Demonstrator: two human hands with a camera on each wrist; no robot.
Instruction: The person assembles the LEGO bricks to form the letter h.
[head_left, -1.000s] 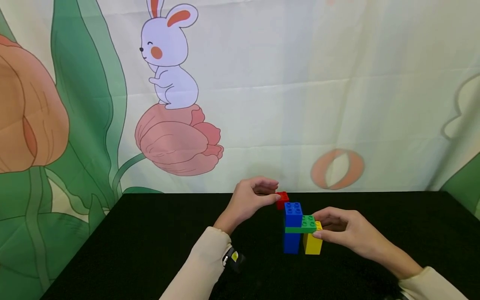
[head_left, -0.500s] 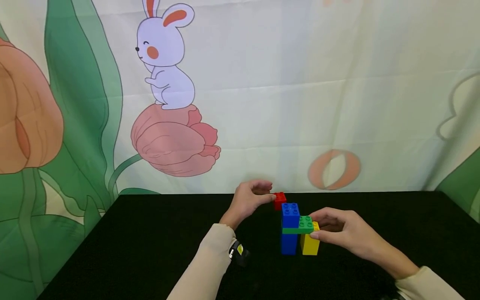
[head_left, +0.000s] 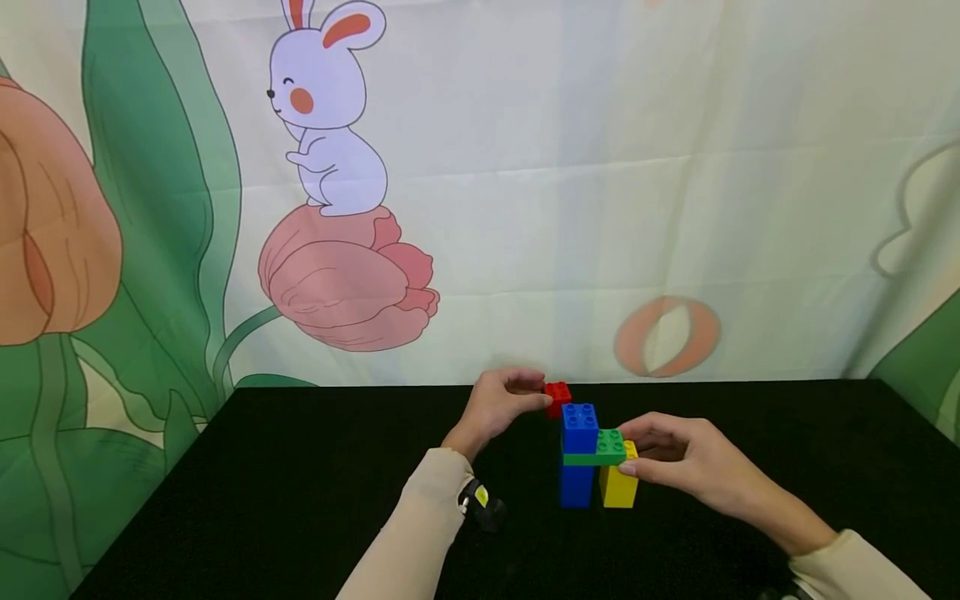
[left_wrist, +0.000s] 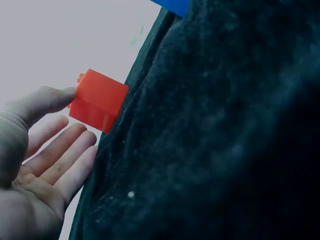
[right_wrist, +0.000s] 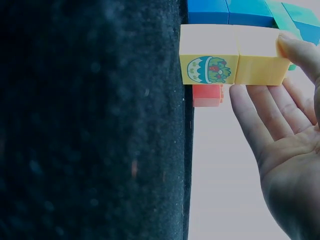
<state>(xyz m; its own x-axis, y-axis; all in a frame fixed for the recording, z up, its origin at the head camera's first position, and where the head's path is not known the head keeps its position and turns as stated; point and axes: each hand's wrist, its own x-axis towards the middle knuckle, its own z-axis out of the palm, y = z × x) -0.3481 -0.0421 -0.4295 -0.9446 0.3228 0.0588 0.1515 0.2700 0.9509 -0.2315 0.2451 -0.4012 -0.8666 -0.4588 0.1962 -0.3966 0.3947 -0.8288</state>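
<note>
At the table's back, a red brick (head_left: pixel 557 399) stands behind the tower. My left hand (head_left: pixel 495 406) is at its left side; in the left wrist view the thumb is right at the edge of the red brick (left_wrist: pixel 98 101), while the other fingers lie loosely extended beside it. A tower of blue bricks (head_left: pixel 580 429) has a flat green brick (head_left: pixel 611 446) sticking out to the right beneath its top brick. With the thumb in front and fingers behind, my right hand (head_left: pixel 693 454) pinches the upper part of a two-brick yellow stack (right_wrist: pixel 210 40) beside the tower.
A black cloth covers the table (head_left: pixel 315 500). Close behind it hangs a curtain (head_left: pixel 525 208) printed with a rabbit and tulips. A dark wrist device (head_left: pixel 476 497) sits on the left sleeve.
My left hand has drawn slightly back and down from the red brick, which stays behind the tower. The right hand keeps its place at the yellow stack. The head view has shifted slightly.
</note>
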